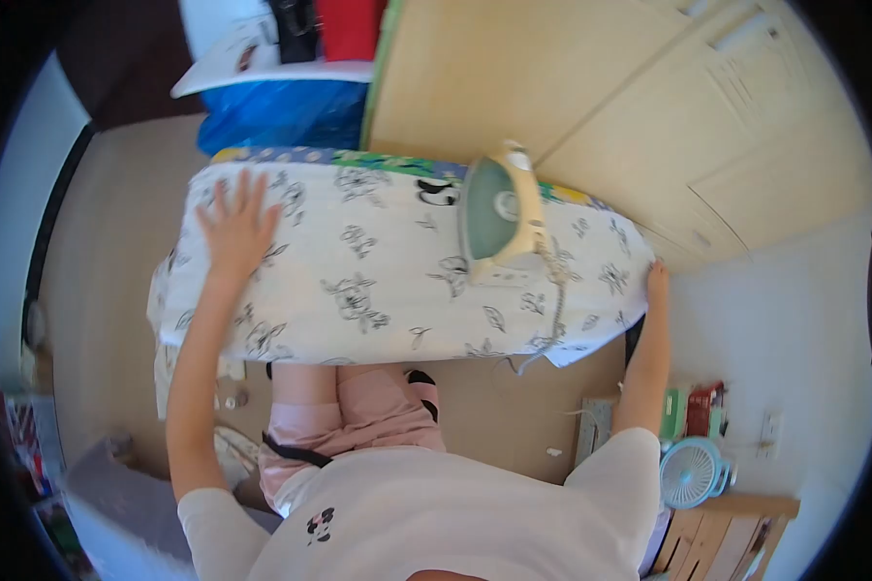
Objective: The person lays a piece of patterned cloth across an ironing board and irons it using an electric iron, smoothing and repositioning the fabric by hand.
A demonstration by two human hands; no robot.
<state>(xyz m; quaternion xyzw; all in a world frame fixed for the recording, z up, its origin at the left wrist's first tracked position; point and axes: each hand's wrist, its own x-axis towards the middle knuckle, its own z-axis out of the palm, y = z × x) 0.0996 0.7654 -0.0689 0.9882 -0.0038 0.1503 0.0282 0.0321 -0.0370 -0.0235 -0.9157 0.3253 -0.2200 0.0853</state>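
A white cloth point(334, 242) with dark flower outlines lies spread over an ironing board, whose patterned cover point(397, 163) shows along the far edge. My left hand point(234, 230) presses flat on the cloth near the board's left end, fingers spread. At the right end, my right hand point(658, 278) is closed on the cloth at the board's edge; its fingertips are partly hidden. Between the hands, right of the middle, a cream and green iron point(502, 218) rests on the board with neither hand on it. Its cord point(558, 310) runs down over the near edge.
Pale wooden cabinets point(513, 73) stand right behind the board. A blue plastic bag point(281, 116) sits at the back left beneath a white shelf. To my right are a small blue fan point(693, 473) and a wooden slatted piece point(712, 542). A grey-covered surface point(131, 494) is at left.
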